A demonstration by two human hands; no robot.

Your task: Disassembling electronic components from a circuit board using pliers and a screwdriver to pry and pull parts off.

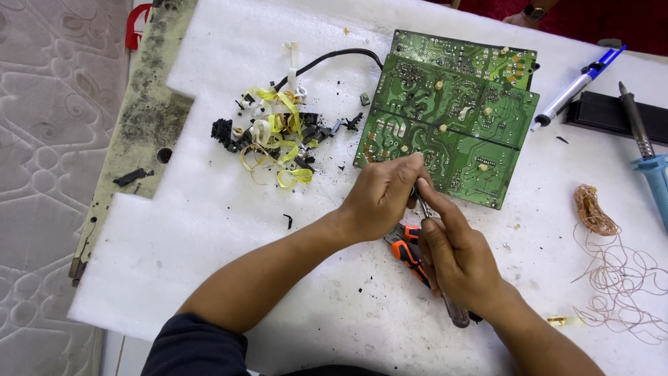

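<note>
Both hands meet at the near edge of the green circuit board (445, 118), which lies solder side up on the white foam sheet (229, 237), filling the space from 12 to 2 o'clock of the hands. Left hand (381, 198) is curled, fingertips pressed to the board's near edge where the tool tip arrives; whether it pinches anything I cannot tell. Right hand (459, 261) is clenched around a screwdriver (440, 261), whose clear handle juts out at 5 o'clock and whose shaft runs up to the board edge. Under the hands, orange-and-black pliers (405, 248) lie on the foam, touching neither board nor foam edge.

At 10 o'clock, a heap of yellow tape and black plastic scraps (278, 136) sits apart from the board, with a black cable (327, 59) curving from it to the board's far corner. At 3 o'clock, tangled copper wire (612, 271) spreads near the foam's right edge. At 1 to 2 o'clock lie a blue desoldering pump (577, 87), a black box (612, 115) and a blue-handled soldering iron (647, 160). Bare foam lies open at 7 to 9 o'clock, reaching to the stepped left edge.
</note>
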